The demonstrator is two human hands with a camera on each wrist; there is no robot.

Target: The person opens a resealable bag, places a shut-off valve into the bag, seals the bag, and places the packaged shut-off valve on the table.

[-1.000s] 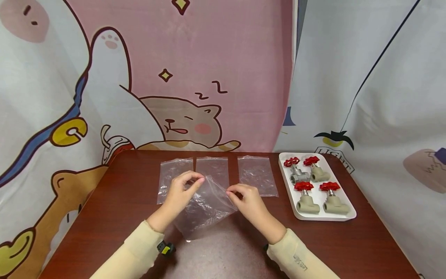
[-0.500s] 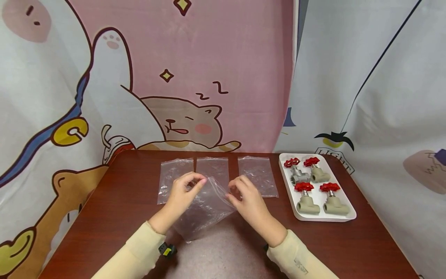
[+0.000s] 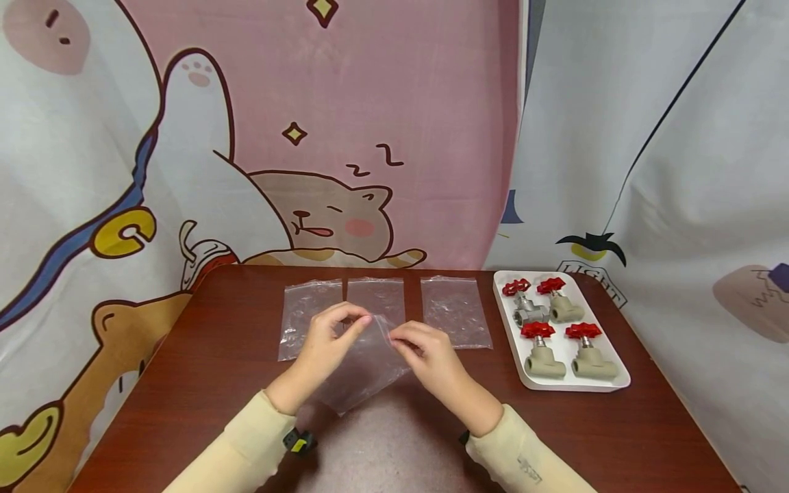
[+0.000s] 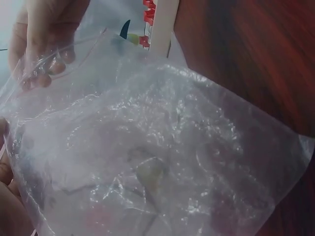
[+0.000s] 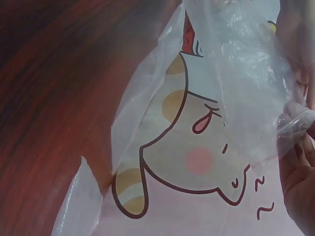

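A clear zip-lock bag hangs tilted above the table between the two hands. At its upper edge, my left hand pinches the bag between thumb and fingers. A short way to the right, my right hand pinches the same edge. The crumpled film of the bag fills most of the left wrist view, and nothing shows inside it. Through the translucent bag, the printed backdrop is visible in the right wrist view. Whether the bag's mouth is parted cannot be told.
Behind the hands lie three flat clear bags, a left one, a middle one and a right one. At the right, a white tray holds several red-handled valves. A printed cloth hangs behind the table.
The right hand's fingers parted near the bag's edge, then pinched it again farther left, closer to the left hand. The bag's lower corner has risen slightly. The left hand has shifted slightly right.
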